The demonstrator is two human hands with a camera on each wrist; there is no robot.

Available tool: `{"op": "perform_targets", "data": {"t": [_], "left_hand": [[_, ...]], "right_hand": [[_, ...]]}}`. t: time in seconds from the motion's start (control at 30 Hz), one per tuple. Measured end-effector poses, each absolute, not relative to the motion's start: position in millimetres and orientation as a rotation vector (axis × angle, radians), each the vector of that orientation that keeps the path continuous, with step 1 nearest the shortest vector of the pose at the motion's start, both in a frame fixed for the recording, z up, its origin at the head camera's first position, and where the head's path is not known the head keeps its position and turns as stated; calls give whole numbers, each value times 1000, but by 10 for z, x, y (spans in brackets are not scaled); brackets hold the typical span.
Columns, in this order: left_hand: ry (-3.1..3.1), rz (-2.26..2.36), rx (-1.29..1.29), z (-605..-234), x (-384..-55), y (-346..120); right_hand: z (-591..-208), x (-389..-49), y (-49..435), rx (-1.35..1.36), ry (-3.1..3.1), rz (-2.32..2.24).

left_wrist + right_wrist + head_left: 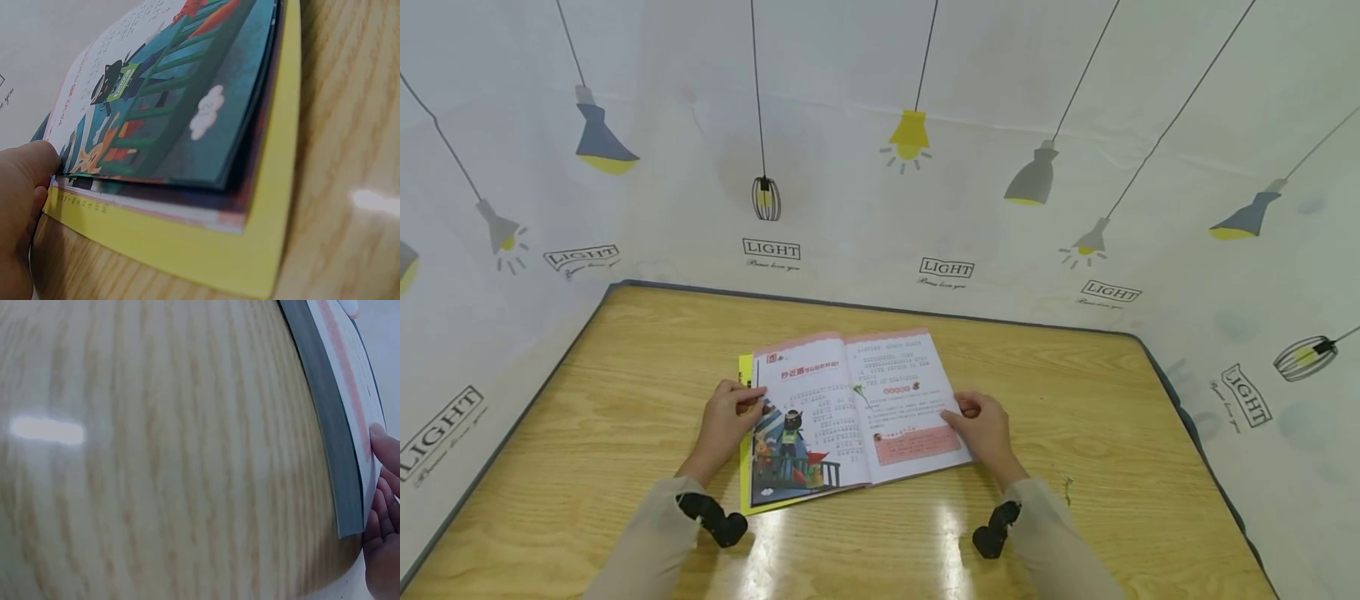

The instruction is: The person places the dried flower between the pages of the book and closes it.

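Note:
An open picture book (850, 417) lies on the wooden table, with a yellow cover (250, 262) sticking out past its left pages. On the left page is an illustration of a dark cat in a green vest; the right page carries text and a pink box. My left hand (724, 425) grips the book's left edge, thumb on the page and fingers at the cover's side. With the thumb on top and the other fingers curled beneath, my right hand (987, 429) pinches the right edge. The right wrist view shows that hand (384, 512) only partly.
The wood-grain table (1090, 417) extends around the book, with a dark edge trim (880, 308) along its back and sides. Behind it hangs a pale wall covering (842, 208) printed with lamps. A black wrist camera (722, 525) sits on the left wrist, another camera (996, 533) on the right.

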State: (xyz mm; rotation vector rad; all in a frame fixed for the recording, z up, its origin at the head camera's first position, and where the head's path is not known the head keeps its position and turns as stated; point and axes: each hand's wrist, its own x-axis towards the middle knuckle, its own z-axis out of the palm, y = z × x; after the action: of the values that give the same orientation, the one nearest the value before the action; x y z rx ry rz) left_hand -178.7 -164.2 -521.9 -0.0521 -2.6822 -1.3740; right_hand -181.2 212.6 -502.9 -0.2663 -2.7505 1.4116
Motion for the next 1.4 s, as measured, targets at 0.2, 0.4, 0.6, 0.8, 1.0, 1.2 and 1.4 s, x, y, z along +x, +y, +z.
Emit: {"op": "perform_targets", "data": {"t": [0.2,0.4,0.6,0.8,1.0,1.2,1.4], "left_hand": [[-2677,-1389,-53,-5214,-1783,-1637],[-2675,-1385,-53,-5217,-1786,-1640],[-2671,-1395,-47,-5219,-1785,-1639],[-2673,-1407,-41,-5224,-1787,-1644],[-2672,-1393,-45,-5228,-1793,-1644],[-2664,-1394,-61,-5228,-1788,-1642],[-2656,-1410,-65,-5214,-1780,-1635]], "right_hand": [[-5020,-1779,2108,-259,-2734,1386],[-5035,-1769,2077,-322,-2712,1408],[-5057,-1785,2074,-339,-2629,1454],[-5057,-1804,2083,-369,-2536,1549],[-5047,-1834,2092,-410,-2513,1558],[-4940,-1817,2093,-451,-2553,1544],[-4889,-1804,2103,-447,-2587,1529]]}}
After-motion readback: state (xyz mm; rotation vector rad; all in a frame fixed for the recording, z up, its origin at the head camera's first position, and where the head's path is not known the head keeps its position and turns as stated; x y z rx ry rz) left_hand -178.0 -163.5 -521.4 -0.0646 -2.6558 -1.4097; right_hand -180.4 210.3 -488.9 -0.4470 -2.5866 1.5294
